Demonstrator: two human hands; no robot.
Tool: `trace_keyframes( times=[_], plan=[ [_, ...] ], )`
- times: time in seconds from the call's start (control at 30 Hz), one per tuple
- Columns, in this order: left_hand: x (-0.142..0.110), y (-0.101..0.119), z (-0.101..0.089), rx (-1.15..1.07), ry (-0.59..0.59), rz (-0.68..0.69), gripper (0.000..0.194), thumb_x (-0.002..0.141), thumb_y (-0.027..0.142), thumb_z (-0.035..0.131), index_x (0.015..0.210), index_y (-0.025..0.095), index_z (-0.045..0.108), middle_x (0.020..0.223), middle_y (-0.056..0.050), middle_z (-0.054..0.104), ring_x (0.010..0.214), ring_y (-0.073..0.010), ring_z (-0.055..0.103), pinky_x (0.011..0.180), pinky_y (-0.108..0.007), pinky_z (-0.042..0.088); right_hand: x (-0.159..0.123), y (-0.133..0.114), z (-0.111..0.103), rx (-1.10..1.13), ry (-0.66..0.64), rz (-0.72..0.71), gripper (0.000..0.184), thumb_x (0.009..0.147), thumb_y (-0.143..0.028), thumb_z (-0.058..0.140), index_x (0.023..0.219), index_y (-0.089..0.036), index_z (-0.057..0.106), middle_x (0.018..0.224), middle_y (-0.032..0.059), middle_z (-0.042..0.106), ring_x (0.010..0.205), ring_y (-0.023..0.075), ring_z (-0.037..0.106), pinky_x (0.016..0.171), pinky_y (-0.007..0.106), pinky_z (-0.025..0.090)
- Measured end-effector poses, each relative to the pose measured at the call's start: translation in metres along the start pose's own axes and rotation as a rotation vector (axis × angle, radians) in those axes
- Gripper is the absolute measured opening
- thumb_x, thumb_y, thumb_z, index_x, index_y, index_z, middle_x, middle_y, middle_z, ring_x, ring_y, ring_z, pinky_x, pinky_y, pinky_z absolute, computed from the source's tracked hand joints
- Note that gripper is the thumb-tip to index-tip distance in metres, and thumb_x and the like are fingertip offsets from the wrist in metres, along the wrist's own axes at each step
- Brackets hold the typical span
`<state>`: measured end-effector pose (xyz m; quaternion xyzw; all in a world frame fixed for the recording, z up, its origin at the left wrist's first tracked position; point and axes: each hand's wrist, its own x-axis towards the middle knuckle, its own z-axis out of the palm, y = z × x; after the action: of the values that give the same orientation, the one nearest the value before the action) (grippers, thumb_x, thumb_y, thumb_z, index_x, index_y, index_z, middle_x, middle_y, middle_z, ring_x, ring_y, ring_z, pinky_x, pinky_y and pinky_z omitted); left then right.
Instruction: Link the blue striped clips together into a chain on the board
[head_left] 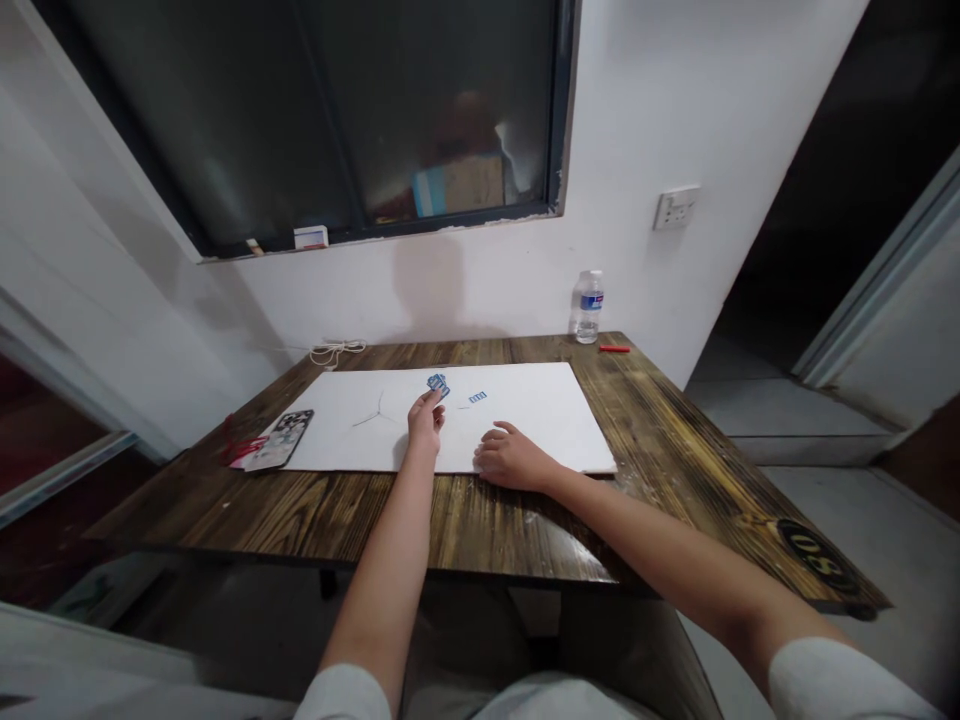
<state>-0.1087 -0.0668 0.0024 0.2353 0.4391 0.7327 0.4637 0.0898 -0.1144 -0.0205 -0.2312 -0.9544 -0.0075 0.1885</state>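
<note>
My left hand [425,420] is closed on a few small blue cards [439,384], pinched at the fingertips just above a white board [525,390]. Another small blue-and-white piece [478,397] lies on the board, right of those cards, with a short dark line beside it. My right hand [510,455] rests at the board's near edge, palm down, fingers loosely bent and nothing visible in them. Thin dark lines [379,412] meeting at one point are drawn on the board's left half.
A patterned phone case [289,440] with red strings overlaps the board's left end on the wooden table [315,515]. Behind are a white cable [337,349], a water bottle [590,307] and a red pen [614,349]. A wall with a window closes off the far side.
</note>
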Motion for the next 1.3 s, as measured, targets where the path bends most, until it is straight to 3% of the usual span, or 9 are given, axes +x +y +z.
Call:
trace_keyframes(
  times=[0.1,0.2,0.43,0.57,0.7,0.93,1.13,1.3],
  plan=[
    [-0.003,-0.006,0.004,0.05,-0.04,0.002,0.042,0.046,0.03,0.088,0.079,0.018,0.066,0.069,0.001,0.064,0.049,-0.0038,0.05,0.043,-0.014,0.028,0.001,0.003,0.001,0.068,0.035,-0.05,0.025,0.093,-0.035,0.047,0.094,-0.023,0.069,0.091,0.0069,0.07,0.101,0.0204,0.056,0.1,0.04,0.03],
    [-0.007,-0.011,0.007,0.121,-0.081,0.02,0.041,0.045,0.032,0.088,0.076,0.018,0.066,0.064,0.002,0.062,0.049,-0.0043,0.05,0.043,-0.014,0.03,0.002,0.011,0.006,0.257,0.084,-0.012,0.027,0.093,-0.035,0.046,0.089,-0.021,0.069,0.087,0.0062,0.07,0.089,0.0176,0.059,0.089,0.033,0.039],
    [-0.016,-0.017,0.012,0.205,-0.141,0.016,0.036,0.047,0.03,0.087,0.073,0.017,0.066,0.062,0.002,0.061,0.049,-0.0054,0.051,0.045,-0.015,0.031,0.006,0.032,0.02,0.902,0.417,0.486,0.026,0.082,-0.044,0.056,0.075,-0.019,0.061,0.067,-0.0001,0.066,0.063,0.0143,0.061,0.063,0.027,0.048],
    [-0.02,-0.02,0.016,0.267,-0.176,0.011,0.035,0.047,0.032,0.087,0.072,0.018,0.066,0.064,0.001,0.062,0.049,-0.0064,0.052,0.046,-0.015,0.032,0.007,0.035,0.023,1.264,0.541,0.631,0.027,0.072,-0.046,0.064,0.075,-0.02,0.054,0.053,-0.0062,0.057,0.041,0.0125,0.055,0.041,0.023,0.043],
    [-0.024,-0.025,0.019,0.371,-0.243,0.024,0.032,0.05,0.035,0.086,0.069,0.019,0.067,0.062,-0.001,0.062,0.052,-0.0087,0.053,0.046,-0.017,0.032,0.006,0.037,0.022,1.278,0.658,0.641,0.026,0.071,-0.043,0.065,0.078,-0.02,0.056,0.054,-0.0073,0.055,0.037,0.0098,0.049,0.036,0.021,0.038],
    [-0.032,-0.028,0.024,0.454,-0.379,0.012,0.031,0.047,0.032,0.088,0.064,0.018,0.067,0.058,-0.002,0.061,0.051,-0.0113,0.053,0.046,-0.019,0.032,0.005,0.041,0.022,1.222,0.75,0.609,0.037,0.07,-0.039,0.067,0.101,-0.02,0.06,0.073,-0.0033,0.062,0.056,0.0113,0.06,0.051,0.024,0.048],
    [-0.032,-0.028,0.024,0.493,-0.43,0.002,0.028,0.049,0.029,0.088,0.064,0.017,0.068,0.06,-0.003,0.062,0.052,-0.0121,0.055,0.048,-0.021,0.034,0.005,0.042,0.021,1.309,0.818,0.654,0.034,0.063,-0.043,0.076,0.076,-0.019,0.056,0.066,-0.0017,0.064,0.053,0.013,0.06,0.053,0.027,0.049],
    [-0.035,-0.028,0.023,0.575,-0.532,0.001,0.034,0.047,0.036,0.088,0.066,0.017,0.068,0.06,-0.002,0.061,0.052,-0.0117,0.055,0.048,-0.021,0.034,0.004,0.042,0.018,1.253,0.821,0.688,0.037,0.062,-0.049,0.077,0.069,-0.019,0.056,0.056,-0.0024,0.06,0.052,0.0139,0.059,0.053,0.025,0.047]
  ],
)
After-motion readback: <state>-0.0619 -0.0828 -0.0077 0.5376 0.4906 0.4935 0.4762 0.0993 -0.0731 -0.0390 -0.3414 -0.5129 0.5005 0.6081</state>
